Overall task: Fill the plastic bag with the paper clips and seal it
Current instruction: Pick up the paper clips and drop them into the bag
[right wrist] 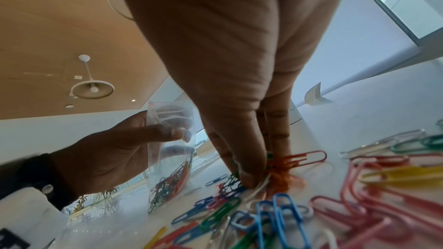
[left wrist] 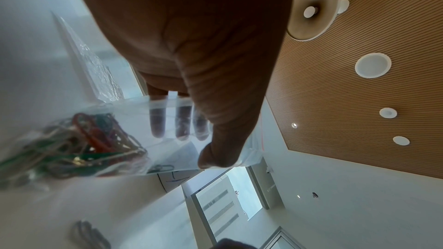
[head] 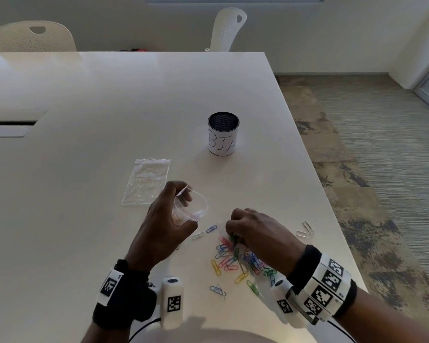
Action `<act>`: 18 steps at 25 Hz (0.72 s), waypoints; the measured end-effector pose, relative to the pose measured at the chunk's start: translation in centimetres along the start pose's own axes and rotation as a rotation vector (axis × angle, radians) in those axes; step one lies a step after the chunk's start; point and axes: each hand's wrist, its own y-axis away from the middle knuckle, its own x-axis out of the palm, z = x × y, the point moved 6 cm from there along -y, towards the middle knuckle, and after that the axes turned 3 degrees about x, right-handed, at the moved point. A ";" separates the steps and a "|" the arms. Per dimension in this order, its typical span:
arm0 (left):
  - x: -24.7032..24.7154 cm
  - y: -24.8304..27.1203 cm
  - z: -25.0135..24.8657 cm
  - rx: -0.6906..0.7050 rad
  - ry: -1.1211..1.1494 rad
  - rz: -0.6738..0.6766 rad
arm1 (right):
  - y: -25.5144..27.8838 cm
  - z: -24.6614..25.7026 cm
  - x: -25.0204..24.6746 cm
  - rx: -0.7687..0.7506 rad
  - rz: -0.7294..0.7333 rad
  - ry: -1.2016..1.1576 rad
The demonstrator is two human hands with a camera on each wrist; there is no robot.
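Note:
My left hand (head: 170,216) holds a small clear zip bag (head: 192,206) upright just above the table, thumb (left wrist: 223,139) outside and fingers (left wrist: 158,120) inside the gaping mouth. Several coloured paper clips (left wrist: 72,149) lie in the bag's bottom (right wrist: 167,186). My right hand (head: 248,229) reaches down into a loose pile of coloured paper clips (head: 238,262) on the table, fingertips (right wrist: 249,175) pinching a small bunch of clips (right wrist: 285,166) at the pile's far edge.
A second clear zip bag (head: 146,181) lies flat behind my left hand. A black mesh cup labelled BIN (head: 223,133) stands farther back. Stray clips (head: 306,231) lie near the table's right edge (head: 332,219). Two white chairs (head: 32,37) stand behind the table.

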 end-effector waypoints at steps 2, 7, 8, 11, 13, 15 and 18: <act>0.1 0.0 -0.1 0.004 0.005 0.003 | -0.1 -0.1 -0.1 0.008 -0.001 -0.008; 0.2 -0.1 -0.2 0.020 0.011 0.010 | -1.0 -2.7 -1.3 0.121 -0.104 -0.201; 0.2 -0.1 -0.2 0.019 0.011 0.007 | -1.1 -3.2 -1.6 0.157 -0.130 -0.280; 0.3 -0.1 -0.3 0.022 0.008 0.006 | -1.0 -3.7 -3.0 0.250 -0.213 -0.601; 0.3 -0.2 -0.2 0.025 0.007 0.011 | -1.0 -2.9 -4.2 0.252 -0.262 -0.796; 0.3 -0.2 -0.2 0.031 -0.001 0.015 | -1.2 -1.4 -5.5 0.199 -0.309 -0.946; 0.3 -0.2 -0.3 0.040 -0.010 0.014 | -1.7 1.1 -6.9 0.113 -0.379 -1.126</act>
